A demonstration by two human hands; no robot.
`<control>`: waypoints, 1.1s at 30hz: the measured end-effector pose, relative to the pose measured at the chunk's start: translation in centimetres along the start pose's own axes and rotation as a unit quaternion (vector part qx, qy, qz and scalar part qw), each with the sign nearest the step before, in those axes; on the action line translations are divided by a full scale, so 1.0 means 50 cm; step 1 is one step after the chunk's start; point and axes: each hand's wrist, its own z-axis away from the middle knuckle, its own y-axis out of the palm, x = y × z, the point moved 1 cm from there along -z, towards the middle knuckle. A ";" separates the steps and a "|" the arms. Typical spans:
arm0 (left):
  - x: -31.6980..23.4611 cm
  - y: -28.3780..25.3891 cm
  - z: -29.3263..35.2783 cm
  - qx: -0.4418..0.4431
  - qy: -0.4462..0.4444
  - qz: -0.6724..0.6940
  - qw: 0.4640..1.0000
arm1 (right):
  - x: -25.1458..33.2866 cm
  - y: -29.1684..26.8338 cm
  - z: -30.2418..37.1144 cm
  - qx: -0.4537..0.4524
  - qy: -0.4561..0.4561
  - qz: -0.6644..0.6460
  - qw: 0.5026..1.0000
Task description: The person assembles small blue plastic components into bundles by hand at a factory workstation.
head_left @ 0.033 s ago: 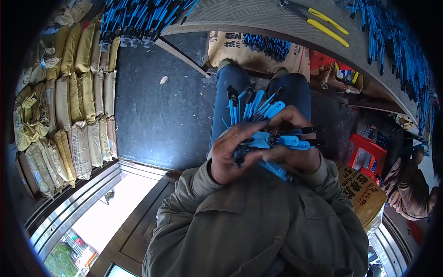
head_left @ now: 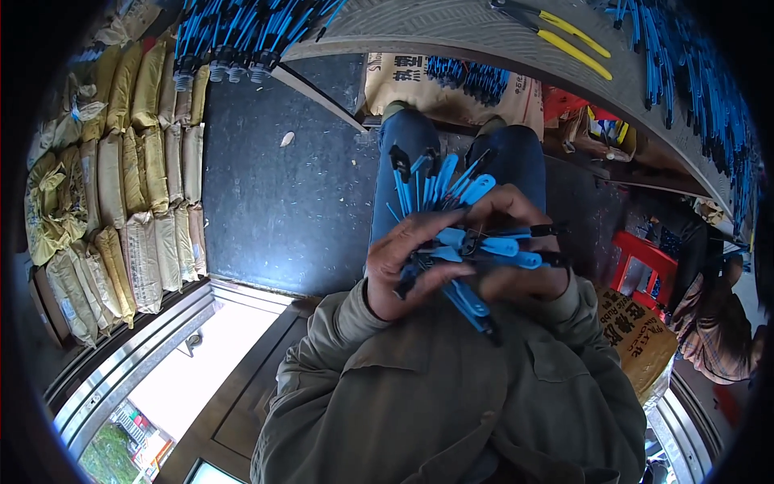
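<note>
Over my lap, my left hand (head_left: 401,252) and my right hand (head_left: 534,281) curl around a bundle of blue plastic strips with black tips (head_left: 440,184). The strips fan out in several directions, some toward my knees, others to the right and down toward my jacket. My left hand grips the bundle from the left, thumb stretched along its near side. On the right, the fingers of my right hand arch over the far side while its thumb side lies near the strips. Blur and overlap hide the middle of the bundle and some fingertips.
A curved grey table (head_left: 451,32) ahead carries yellow-handled pliers (head_left: 574,53) and piles of blue strips (head_left: 685,89). Stacked sacks (head_left: 145,177) line the left. At the right are a red stool (head_left: 645,258), a printed sack (head_left: 641,343) and another person's sleeve (head_left: 713,339).
The strip at the near side of the bundle has swung slightly, its black tip now lower and further left. My right hand has shifted a little to the right.
</note>
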 end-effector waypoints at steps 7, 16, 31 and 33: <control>0.044 -0.034 -0.006 0.049 -0.019 0.231 0.972 | -0.031 -0.024 0.018 0.091 0.150 -0.177 0.968; 0.031 -0.013 0.004 0.015 0.065 0.138 0.988 | -0.046 0.011 0.021 0.118 -0.071 0.203 0.969; 0.018 0.003 0.023 0.007 0.023 0.056 0.998 | -0.080 0.000 0.019 0.062 0.029 0.086 0.994; 0.015 0.007 0.017 0.009 0.023 0.063 0.998 | -0.085 -0.008 0.007 0.085 0.076 0.028 0.993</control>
